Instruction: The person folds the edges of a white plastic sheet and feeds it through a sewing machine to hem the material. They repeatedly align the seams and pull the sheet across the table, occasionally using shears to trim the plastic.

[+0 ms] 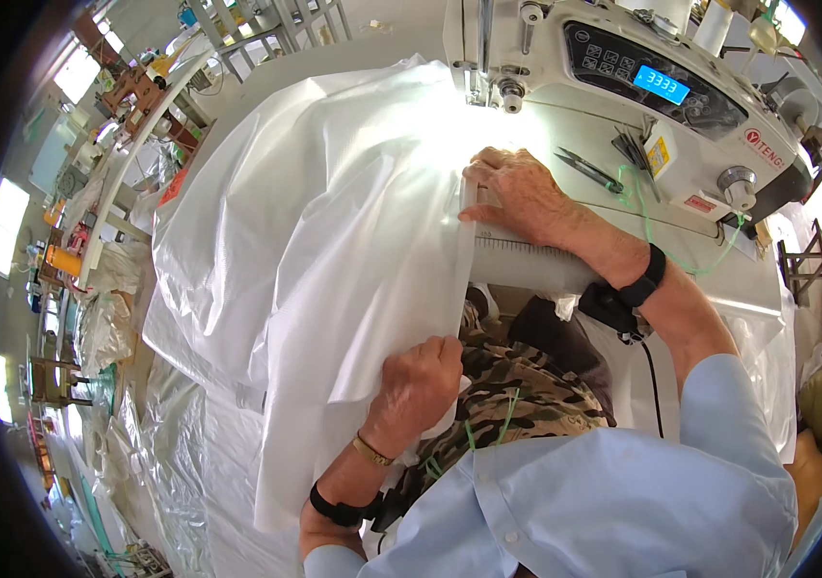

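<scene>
A large sheet of white, slightly shiny fabric (334,241) spreads over the sewing machine table and hangs down its near side. My right hand (517,193) is pinched on the fabric's folded right edge, close below the needle area of a white sewing machine (623,67). Lower down, my left hand (421,385) grips the same edge above my lap, its fingers curled in. The presser foot (476,91) sits at the top of the fabric under a bright lamp glare that hides the stitching spot.
Thread snips (589,170) lie on the table right of my right hand, near green thread (635,188). A ruler scale (517,246) runs along the table's near edge. A chair (257,34) stands behind; crumpled plastic sheeting (156,472) covers the lower left.
</scene>
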Available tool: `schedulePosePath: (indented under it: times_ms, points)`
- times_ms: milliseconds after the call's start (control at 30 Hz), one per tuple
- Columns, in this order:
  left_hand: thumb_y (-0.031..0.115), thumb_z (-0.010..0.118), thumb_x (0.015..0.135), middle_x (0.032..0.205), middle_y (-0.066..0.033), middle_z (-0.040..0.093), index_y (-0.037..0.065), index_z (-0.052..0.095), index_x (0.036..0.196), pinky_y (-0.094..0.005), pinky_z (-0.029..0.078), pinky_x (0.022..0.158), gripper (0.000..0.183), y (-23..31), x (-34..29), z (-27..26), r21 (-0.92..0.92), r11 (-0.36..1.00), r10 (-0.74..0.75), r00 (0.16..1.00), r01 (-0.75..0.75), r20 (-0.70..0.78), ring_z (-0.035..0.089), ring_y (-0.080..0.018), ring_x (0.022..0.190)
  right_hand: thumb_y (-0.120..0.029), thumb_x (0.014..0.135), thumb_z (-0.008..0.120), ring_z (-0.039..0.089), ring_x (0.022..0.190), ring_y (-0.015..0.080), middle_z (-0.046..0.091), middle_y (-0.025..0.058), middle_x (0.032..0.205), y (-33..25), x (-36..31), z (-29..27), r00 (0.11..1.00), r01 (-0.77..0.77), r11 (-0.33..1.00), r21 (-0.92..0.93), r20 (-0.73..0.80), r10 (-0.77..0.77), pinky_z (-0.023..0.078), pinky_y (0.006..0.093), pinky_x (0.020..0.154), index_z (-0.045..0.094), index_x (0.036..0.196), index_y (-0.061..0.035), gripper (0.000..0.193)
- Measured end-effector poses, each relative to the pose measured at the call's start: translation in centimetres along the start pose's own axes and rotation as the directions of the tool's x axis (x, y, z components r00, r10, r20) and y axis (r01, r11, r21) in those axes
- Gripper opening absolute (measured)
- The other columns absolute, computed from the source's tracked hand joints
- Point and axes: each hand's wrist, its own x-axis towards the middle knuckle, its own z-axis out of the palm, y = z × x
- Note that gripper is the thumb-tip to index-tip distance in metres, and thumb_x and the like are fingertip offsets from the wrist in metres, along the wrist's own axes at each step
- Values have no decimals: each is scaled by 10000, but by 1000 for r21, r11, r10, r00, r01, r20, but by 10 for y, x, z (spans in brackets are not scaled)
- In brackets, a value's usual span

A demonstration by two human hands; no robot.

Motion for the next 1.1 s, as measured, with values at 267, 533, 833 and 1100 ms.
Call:
schedulePosePath:
  times_ms: [267,533,833,1100]
  points:
    - [50,603,818,672,-111,554,52,518,768,-389,485,517,99,-21,52,-10,128,989,77,997,-79,19,621,-287,590,-546,837,645,531,1205,307,585,182,1245,17,-5,4,999,44,996,77,23,-46,407,432,999,534,1291,39,749]
    - [79,594,846,670,-118,566,56,526,779,-403,494,573,98,-30,110,-6,210,971,105,993,-114,50,634,-303,611,-560,864,612,387,1359,376,419,264,1449,27,-9,-6,977,64,985,159,189,-94,296,487,1100,389,1403,99,880]
    - [101,609,817,740,-158,636,50,601,810,-444,482,697,53,-51,149,18,329,928,243,952,-171,-188,644,-337,687,-407,959,534,308,1423,360,352,227,1513,24,-10,-4,977,8,986,169,209,-44,221,532,1157,337,1459,41,700]
    - [112,593,809,837,-185,651,20,617,864,-441,484,723,110,-36,172,8,136,988,-79,997,77,15,636,-368,806,-285,976,464,360,1384,358,398,219,1479,41,-2,8,977,-23,969,245,209,-30,252,538,1142,446,1371,31,506]
